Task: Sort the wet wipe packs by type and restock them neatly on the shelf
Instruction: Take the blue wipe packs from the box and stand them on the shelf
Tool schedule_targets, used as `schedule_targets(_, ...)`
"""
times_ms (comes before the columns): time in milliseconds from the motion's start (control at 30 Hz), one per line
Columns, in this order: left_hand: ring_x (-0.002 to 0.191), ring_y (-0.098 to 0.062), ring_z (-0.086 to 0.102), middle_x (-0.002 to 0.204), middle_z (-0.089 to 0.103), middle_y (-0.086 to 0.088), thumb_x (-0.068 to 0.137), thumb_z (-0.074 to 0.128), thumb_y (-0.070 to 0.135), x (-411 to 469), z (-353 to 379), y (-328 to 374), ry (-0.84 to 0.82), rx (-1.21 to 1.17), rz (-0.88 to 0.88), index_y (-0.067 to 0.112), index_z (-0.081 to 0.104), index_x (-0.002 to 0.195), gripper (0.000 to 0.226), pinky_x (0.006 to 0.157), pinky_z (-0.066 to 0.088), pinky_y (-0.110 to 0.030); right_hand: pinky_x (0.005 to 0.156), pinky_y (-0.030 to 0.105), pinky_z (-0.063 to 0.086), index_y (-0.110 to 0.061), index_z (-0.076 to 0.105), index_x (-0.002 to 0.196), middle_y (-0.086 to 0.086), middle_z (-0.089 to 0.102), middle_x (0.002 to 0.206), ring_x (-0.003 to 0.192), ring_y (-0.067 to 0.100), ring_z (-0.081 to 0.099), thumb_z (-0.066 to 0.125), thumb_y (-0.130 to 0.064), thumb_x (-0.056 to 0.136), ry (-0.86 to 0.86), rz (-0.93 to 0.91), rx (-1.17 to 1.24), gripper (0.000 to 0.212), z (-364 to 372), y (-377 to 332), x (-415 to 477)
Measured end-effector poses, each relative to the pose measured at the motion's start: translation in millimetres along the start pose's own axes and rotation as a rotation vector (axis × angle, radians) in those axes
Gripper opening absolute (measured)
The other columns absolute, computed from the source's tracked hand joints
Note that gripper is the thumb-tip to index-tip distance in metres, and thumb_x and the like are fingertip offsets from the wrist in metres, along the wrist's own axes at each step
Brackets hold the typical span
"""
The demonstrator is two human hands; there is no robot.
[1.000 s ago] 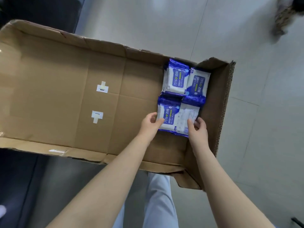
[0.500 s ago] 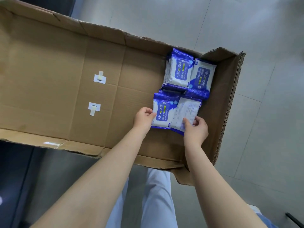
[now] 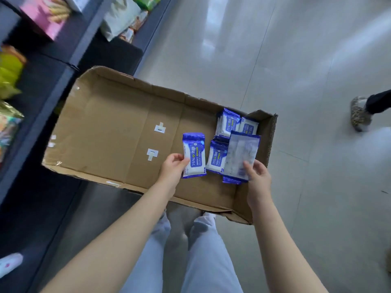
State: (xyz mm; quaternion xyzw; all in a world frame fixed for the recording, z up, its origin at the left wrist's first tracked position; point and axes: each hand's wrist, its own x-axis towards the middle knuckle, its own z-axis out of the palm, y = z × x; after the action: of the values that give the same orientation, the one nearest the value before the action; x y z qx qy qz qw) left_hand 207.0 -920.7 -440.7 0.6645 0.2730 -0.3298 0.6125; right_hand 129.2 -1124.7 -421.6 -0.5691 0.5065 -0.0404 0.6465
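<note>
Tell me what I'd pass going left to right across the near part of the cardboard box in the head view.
From the left: white tape piece → left hand → alcohol wipe pack it holds, front showing → stack of packs lying flat → back-side-up pack held by the right hand → right wall of the cardboard box.

Body in shot: arms and legs only. Left forearm (image 3: 127,229) and right forearm (image 3: 281,240) are bare along the whole visible length. Left grip (image 3: 173,169) and right grip (image 3: 258,178) are bare too; nail detail is too blurred to tell. Trousers (image 3: 207,261): pale blue-grey, plain fabric, loose cut, one colour on both legs. Soft creases and shadowed folds round the knees, upper faces slightly washed out by the light. Right shoe (image 3: 209,215): white, rounded toe showing just past the trouser hem, rest covered by the leg. Far end of the other trouser leg sits behind the left forearm, cannot tell more.
</note>
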Motion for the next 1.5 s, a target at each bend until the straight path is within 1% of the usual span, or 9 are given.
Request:
schedule_targets(200,0.084,-0.019,0.067,0.100,0.070,-0.008,0.096,0.061,0.014,-123,-56,57,0.100,-0.301,0.168,0.015,0.053,0.099,0.009,0.075,0.051,-0.033,0.082,0.037,0.059,-0.016,0.055,0.132,0.006,0.070,0.119,0.099,0.020,0.071,0.061,-0.017,0.095,-0.486,0.086,0.189,0.038,23,-84,-87)
schedule_targets(333,0.095,-0.022,0.069,0.106,0.072,-0.007,0.093,0.065,0.020,-192,-79,71,0.214,-0.413,0.296,0.018,0.055,0.106,0.016,0.088,0.052,-0.043,0.077,0.032,0.059,-0.023,0.054,0.129,-0.001,0.073,0.114,0.099,0.019,0.072,0.077,-0.044,0.075,-0.752,-0.029,-0.040,0.062,45,-138,-139)
schedule_targets(467,0.091,-0.020,0.070,0.105,0.072,-0.006,0.094,0.063,0.021,-249,-97,74,0.314,-0.541,0.430,0.021,0.055,0.109,0.017,0.075,0.054,-0.036,0.090,0.042,0.058,-0.022,0.043,0.139,0.000,0.065,0.120,0.101,0.022,0.069,0.088,-0.051,0.060,-0.843,-0.135,-0.217,0.096,66,-167,-185)
schedule_targets(567,0.087,-0.020,0.070,0.106,0.072,-0.009,0.096,0.061,0.018,-287,-117,76,0.371,-0.642,0.513,0.019,0.056,0.110,0.015,0.070,0.053,-0.035,0.084,0.039,0.059,-0.024,0.033,0.145,0.002,0.057,0.126,0.106,0.023,0.063,0.082,-0.057,0.053,-0.964,-0.147,-0.313,0.109,84,-177,-223)
schedule_targets(700,0.083,-0.021,0.071,0.098,0.075,-0.005,0.099,0.055,0.017,-340,-163,74,0.456,-0.761,0.589,0.023,0.059,0.114,0.017,0.074,0.056,-0.041,0.067,0.027,0.053,-0.022,0.037,0.142,0.004,0.058,0.116,0.090,0.017,0.064,0.077,-0.055,0.075,-1.208,-0.079,-0.356,0.085,114,-184,-286)
schedule_targets(933,0.089,-0.025,0.073,0.104,0.075,-0.006,0.100,0.051,0.034,-419,-288,45,0.599,-0.830,0.687,0.023,0.061,0.118,0.023,0.068,0.058,-0.042,0.092,0.039,0.048,-0.012,0.057,0.131,0.010,0.066,0.109,0.096,0.027,0.065,0.044,-0.052,0.096,-1.535,0.222,-0.057,0.055,195,-165,-410)
schedule_targets(1100,0.081,-0.022,0.073,0.097,0.076,-0.006,0.099,0.053,0.034,-464,-374,23,0.657,-0.771,0.751,0.019,0.063,0.115,0.024,0.062,0.059,-0.038,0.088,0.036,0.051,-0.014,0.053,0.137,0.014,0.065,0.129,0.115,0.025,0.064,0.026,-0.057,0.101,-1.580,0.094,-0.093,0.062,244,-130,-496)
schedule_targets(1267,0.082,-0.016,0.072,0.098,0.075,-0.003,0.096,0.060,0.016,-493,-437,17,0.656,-0.719,0.819,0.018,0.063,0.117,0.022,0.062,0.059,-0.036,0.095,0.038,0.052,-0.011,0.055,0.129,0.009,0.073,0.115,0.108,0.022,0.069,0.045,-0.040,0.103,-1.581,0.028,-0.148,0.041,276,-112,-556)
schedule_targets(1500,0.093,-0.021,0.072,0.108,0.072,-0.007,0.088,0.071,0.021,-492,-511,39,0.800,-0.793,0.769,0.017,0.061,0.115,0.029,0.064,0.058,-0.034,0.084,0.039,0.056,-0.010,0.058,0.119,0.006,0.075,0.105,0.091,0.021,0.072,0.057,-0.017,0.100,-1.525,-0.273,-0.170,0.020,349,-117,-595)
